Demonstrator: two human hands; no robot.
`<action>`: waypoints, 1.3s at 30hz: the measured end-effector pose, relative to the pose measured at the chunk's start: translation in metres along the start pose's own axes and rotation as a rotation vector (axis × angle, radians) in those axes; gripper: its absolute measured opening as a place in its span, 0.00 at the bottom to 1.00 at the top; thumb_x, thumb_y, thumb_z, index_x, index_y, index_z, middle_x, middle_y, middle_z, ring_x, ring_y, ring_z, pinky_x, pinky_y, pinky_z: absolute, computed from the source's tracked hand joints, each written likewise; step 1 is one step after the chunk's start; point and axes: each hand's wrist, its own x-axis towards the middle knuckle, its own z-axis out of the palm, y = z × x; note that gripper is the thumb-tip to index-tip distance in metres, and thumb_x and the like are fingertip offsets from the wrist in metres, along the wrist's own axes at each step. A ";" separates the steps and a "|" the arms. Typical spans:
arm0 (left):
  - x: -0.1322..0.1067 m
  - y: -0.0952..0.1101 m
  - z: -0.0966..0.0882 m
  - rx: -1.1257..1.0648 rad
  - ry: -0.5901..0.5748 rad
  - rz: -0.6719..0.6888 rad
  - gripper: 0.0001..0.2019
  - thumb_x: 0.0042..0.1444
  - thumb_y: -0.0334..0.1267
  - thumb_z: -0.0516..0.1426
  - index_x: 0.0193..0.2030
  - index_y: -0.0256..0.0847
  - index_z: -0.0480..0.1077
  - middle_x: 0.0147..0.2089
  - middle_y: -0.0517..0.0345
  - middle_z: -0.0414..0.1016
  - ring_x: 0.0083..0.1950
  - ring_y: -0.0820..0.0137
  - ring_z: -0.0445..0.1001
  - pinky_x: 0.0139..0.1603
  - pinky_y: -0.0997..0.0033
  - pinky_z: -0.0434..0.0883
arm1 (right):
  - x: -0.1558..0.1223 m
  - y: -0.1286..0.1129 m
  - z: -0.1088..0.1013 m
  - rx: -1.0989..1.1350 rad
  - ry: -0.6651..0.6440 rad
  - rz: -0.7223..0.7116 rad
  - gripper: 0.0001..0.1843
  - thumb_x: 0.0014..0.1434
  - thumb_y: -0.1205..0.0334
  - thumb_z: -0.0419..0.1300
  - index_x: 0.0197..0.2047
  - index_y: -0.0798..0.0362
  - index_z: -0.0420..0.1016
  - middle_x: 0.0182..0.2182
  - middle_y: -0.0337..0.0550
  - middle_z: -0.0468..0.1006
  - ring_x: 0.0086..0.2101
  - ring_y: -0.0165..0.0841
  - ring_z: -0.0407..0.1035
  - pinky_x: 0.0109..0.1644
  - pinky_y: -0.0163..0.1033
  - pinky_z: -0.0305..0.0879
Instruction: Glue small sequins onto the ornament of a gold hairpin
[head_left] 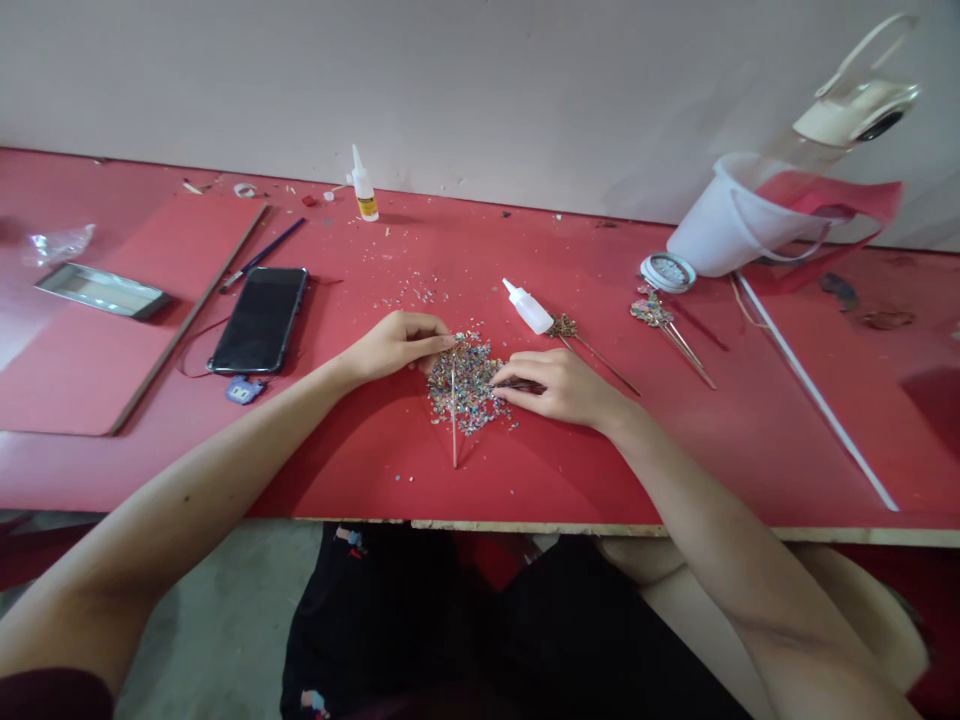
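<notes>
A loose heap of shiny multicoloured flakes (480,385) lies on the red tabletop between my hands. My left hand (409,345) pinches the top of a thin hairpin (454,415), whose pale shaft points toward me across the flakes; its head is hidden by the fingers. At the heap's right edge, my right hand (551,385) is closed around a slim dark tool (521,384) that looks like tweezers, its tip among the flakes. Just beyond that hand lie a white glue bottle (529,309) on its side and a two-pronged hairpin with an ornate gold head (564,326).
Left are a phone (260,320), a paintbrush (262,254), a red board (112,350) and a narrow tray (103,290). An upright glue bottle (365,187) stands near the wall. Right are decorated hairpins (660,318), a round lid (667,271) and a white bucket (720,220) holding a bottle.
</notes>
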 end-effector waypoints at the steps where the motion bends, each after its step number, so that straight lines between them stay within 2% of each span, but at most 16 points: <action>1: 0.000 -0.001 0.000 0.000 -0.001 -0.002 0.14 0.61 0.42 0.54 0.28 0.35 0.69 0.22 0.62 0.67 0.24 0.80 0.65 0.28 0.80 0.63 | 0.000 0.000 0.000 -0.001 -0.001 -0.002 0.09 0.63 0.59 0.57 0.41 0.53 0.76 0.36 0.41 0.79 0.32 0.27 0.71 0.39 0.34 0.64; 5: 0.001 -0.002 0.001 -0.008 0.004 0.001 0.14 0.60 0.42 0.55 0.29 0.35 0.69 0.21 0.62 0.67 0.24 0.79 0.65 0.28 0.80 0.63 | 0.000 0.000 0.001 -0.018 -0.012 -0.010 0.09 0.63 0.59 0.57 0.42 0.52 0.76 0.37 0.41 0.79 0.35 0.28 0.72 0.42 0.34 0.65; 13: 0.001 0.003 0.001 -0.023 0.008 -0.011 0.13 0.60 0.41 0.55 0.27 0.35 0.68 0.21 0.62 0.66 0.23 0.80 0.64 0.27 0.80 0.63 | -0.001 0.002 0.002 -0.014 -0.024 -0.027 0.10 0.64 0.58 0.56 0.42 0.52 0.76 0.38 0.42 0.79 0.36 0.29 0.72 0.43 0.35 0.65; 18: 0.000 0.003 0.001 -0.026 0.013 -0.014 0.12 0.60 0.40 0.55 0.29 0.35 0.69 0.21 0.62 0.67 0.23 0.79 0.65 0.26 0.80 0.64 | 0.001 0.001 0.003 -0.024 -0.009 -0.028 0.10 0.65 0.60 0.55 0.42 0.53 0.77 0.36 0.42 0.79 0.35 0.29 0.72 0.42 0.35 0.65; 23: 0.000 0.004 0.002 -0.015 0.015 -0.008 0.13 0.60 0.41 0.55 0.28 0.35 0.69 0.21 0.62 0.67 0.23 0.80 0.64 0.27 0.80 0.64 | 0.000 0.002 0.001 0.013 0.011 0.007 0.10 0.64 0.59 0.55 0.41 0.52 0.77 0.36 0.41 0.79 0.35 0.29 0.72 0.42 0.35 0.65; 39: 0.000 0.003 0.002 -0.031 0.019 -0.026 0.13 0.60 0.40 0.55 0.28 0.34 0.69 0.21 0.62 0.67 0.23 0.80 0.65 0.27 0.81 0.64 | -0.002 0.004 -0.001 0.018 -0.023 0.008 0.09 0.63 0.58 0.56 0.40 0.51 0.77 0.35 0.41 0.80 0.34 0.29 0.72 0.40 0.35 0.65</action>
